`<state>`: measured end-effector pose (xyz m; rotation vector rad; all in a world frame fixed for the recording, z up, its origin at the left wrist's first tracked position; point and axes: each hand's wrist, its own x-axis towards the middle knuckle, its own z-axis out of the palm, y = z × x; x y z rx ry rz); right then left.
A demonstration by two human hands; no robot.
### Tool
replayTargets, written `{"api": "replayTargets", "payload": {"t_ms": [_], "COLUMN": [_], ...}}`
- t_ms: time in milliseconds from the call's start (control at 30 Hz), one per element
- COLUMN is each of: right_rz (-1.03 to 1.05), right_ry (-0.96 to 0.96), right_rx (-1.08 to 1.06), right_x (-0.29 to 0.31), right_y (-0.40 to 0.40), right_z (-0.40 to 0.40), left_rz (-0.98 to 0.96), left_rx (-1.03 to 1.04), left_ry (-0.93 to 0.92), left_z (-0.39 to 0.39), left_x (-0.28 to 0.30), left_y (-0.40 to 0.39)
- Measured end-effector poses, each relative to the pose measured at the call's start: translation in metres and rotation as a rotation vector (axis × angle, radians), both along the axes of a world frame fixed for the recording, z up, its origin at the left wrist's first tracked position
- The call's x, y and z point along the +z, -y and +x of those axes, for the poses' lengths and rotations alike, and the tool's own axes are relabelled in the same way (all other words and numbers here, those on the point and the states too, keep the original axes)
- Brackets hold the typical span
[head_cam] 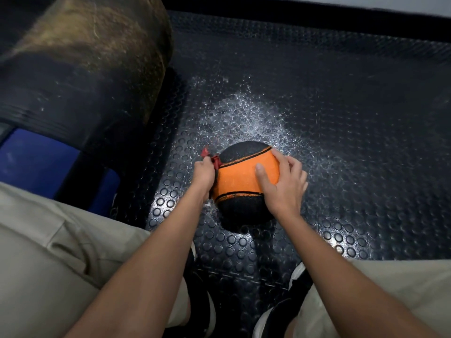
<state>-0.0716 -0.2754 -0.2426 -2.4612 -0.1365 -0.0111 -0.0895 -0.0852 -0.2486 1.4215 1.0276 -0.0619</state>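
Observation:
An orange and black ball (241, 180) rests on the black studded rubber floor (341, 118). My right hand (284, 185) grips its right side, thumb laid across the orange band and fingers curled round the far side. My left hand (204, 173) presses a small red cloth (212, 158) against the ball's left side, fingers curled round it. Only scraps of the cloth show past the fingers.
Wet droplets (246, 113) glisten on the floor behind the ball. A big dark padded cylinder (80, 69) stands at the left, with a blue surface (36, 162) below it. My knees in beige trousers (61, 240) and black shoes (285, 311) fill the bottom.

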Motion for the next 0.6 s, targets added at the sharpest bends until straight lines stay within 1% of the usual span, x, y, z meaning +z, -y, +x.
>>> {"api": "replayTargets", "payload": {"t_ms": [67,133,167,233,300,433,500,567,600], "right_rz": [-0.001,0.005,0.003,-0.016,-0.038,-0.042,-0.031,-0.030,-0.039], "right_ry": [0.008,-0.005,-0.017,-0.034,-0.034,-0.029,-0.023,-0.016,-0.023], "right_rx": [-0.022,-0.078,-0.108,-0.141,-0.129,-0.095,-0.096,-0.094,-0.099], "right_x": [0.001,0.002,0.003,0.003,0.002,0.002,0.002,0.005,0.008], "right_y": [-0.002,-0.006,-0.007,-0.007,-0.004,-0.002,-0.003,-0.005,-0.005], "right_z": [0.000,0.001,0.002,0.003,0.004,0.003,0.001,0.002,0.006], "left_rz": [0.206,0.434,0.513,0.566,0.496,0.087,-0.050,-0.073,-0.035], "left_rx": [-0.033,-0.167,-0.234,-0.320,-0.305,-0.122,-0.050,0.001,0.002], "left_ry": [0.005,0.014,0.031,0.075,0.075,0.022,0.000,-0.008,-0.006], "left_z": [0.006,0.019,0.024,0.032,0.034,0.019,0.010,0.007,0.008], "left_x": [0.008,0.027,0.039,0.048,0.040,0.007,0.001,0.000,0.002], "left_y": [0.010,0.025,0.032,0.035,0.025,-0.002,-0.006,-0.006,-0.003]}}
